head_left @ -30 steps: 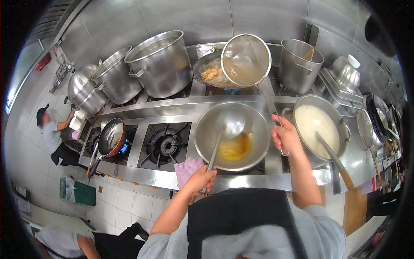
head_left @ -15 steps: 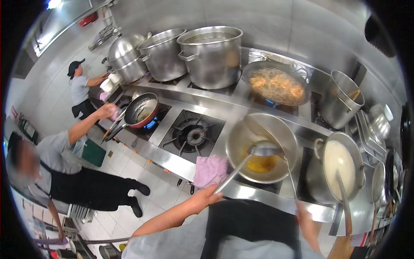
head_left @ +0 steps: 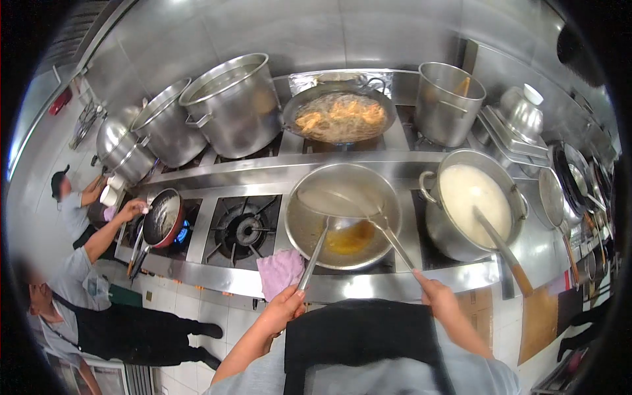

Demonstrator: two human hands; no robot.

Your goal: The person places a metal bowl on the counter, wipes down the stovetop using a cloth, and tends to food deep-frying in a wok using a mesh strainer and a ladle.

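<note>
My left hand [head_left: 286,307] is closed around the handle of a metal ladle [head_left: 315,253], whose head is down inside a wide steel bowl [head_left: 296,227]. My right hand [head_left: 440,299] grips the handle of a wire strainer [head_left: 336,197], which spans the bowl behind the ladle head. Yellow oil [head_left: 352,240] lies in the bottom of the bowl. A pink cloth [head_left: 279,273] hangs over the counter's front edge, close to my left hand.
Food fries in a wok [head_left: 339,113] at the back. A pot of white liquid [head_left: 477,204] holds another ladle [head_left: 503,251]. Tall stockpots [head_left: 237,108] stand at back left. A co-worker [head_left: 112,322] works at a frying pan [head_left: 163,217] over a flame.
My view has turned, shifting the stove leftward and levelling it. The strainer has moved across the back of the bowl. Both hands keep their holds, and the co-worker's hand has moved closer to the pan.
</note>
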